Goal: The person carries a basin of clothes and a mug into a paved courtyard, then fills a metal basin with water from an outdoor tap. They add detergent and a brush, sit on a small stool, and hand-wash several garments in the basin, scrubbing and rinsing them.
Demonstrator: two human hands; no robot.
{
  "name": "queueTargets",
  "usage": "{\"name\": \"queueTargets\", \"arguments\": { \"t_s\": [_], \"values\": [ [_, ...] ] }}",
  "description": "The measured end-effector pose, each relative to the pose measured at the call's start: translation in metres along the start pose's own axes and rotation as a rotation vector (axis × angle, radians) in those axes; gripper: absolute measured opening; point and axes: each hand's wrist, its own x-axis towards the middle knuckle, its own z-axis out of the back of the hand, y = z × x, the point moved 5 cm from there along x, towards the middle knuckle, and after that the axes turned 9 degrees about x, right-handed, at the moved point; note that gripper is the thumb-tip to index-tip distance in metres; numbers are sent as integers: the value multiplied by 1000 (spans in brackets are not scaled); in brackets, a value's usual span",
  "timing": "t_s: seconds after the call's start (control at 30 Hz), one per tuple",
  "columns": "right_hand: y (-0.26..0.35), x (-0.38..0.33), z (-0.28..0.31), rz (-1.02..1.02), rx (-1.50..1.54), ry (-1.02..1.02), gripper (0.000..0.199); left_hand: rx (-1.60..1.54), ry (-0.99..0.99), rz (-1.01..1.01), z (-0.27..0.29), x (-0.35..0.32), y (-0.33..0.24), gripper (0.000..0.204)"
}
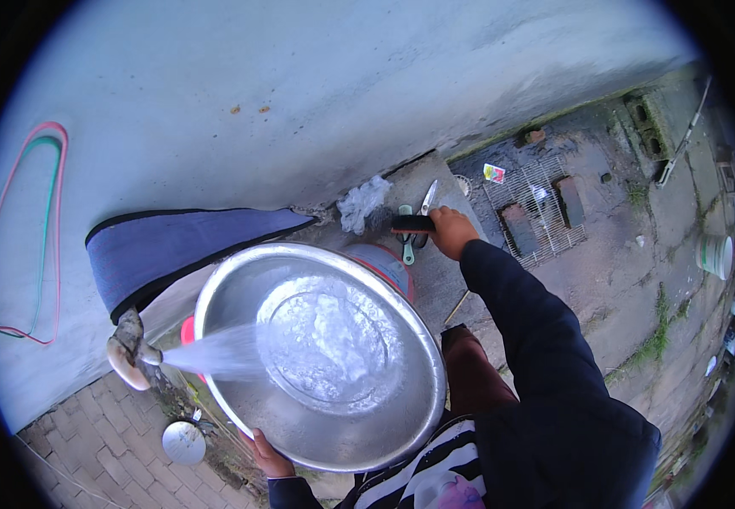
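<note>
1. Nearest the camera is a wide metal basin [401, 424], tilted; it lies between the two hands, and its longer axis in this view runs from upper left to lower right.
2. The left hand [270, 456] holds the basin's near-left rim, thumb side showing; the fingers underneath are hidden, so I cannot tell how far they wrap.
3. Across the basin, beyond its far rim, the right hand [455, 231] closes on the right end of a dark brush [412, 223]. The brush points left from this grip, its long axis nearly level across the view; the right hand is clearly the nearer one to it.
4. Just under and around the brush lie metal scissors [429, 197] and a green-handled tool [406, 239]; left of them sits a pale, crumpled mesh [363, 204].
5. Up and left of the left hand, a tap [134, 349] sprays water [223, 352] across the basin's floor.
6. These small tools rest on a grey concrete ledge [448, 276] along a pale wall [300, 93]. To the right hand's right, a wire rack [546, 199] lies on damp paving; brick paving [113, 450] spreads left of the left hand.
</note>
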Motion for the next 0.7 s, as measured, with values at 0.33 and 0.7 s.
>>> {"name": "queueTargets", "arguments": {
  "t_s": [0.33, 0.7],
  "values": [
    [168, -159, 172, 86, 743, -246, 53, -63, 67, -13, 2, 10, 12, 58],
    [309, -224, 69, 249, -117, 108, 52, 55, 181, -499, 0, 28, -28, 66]
  ]
}}
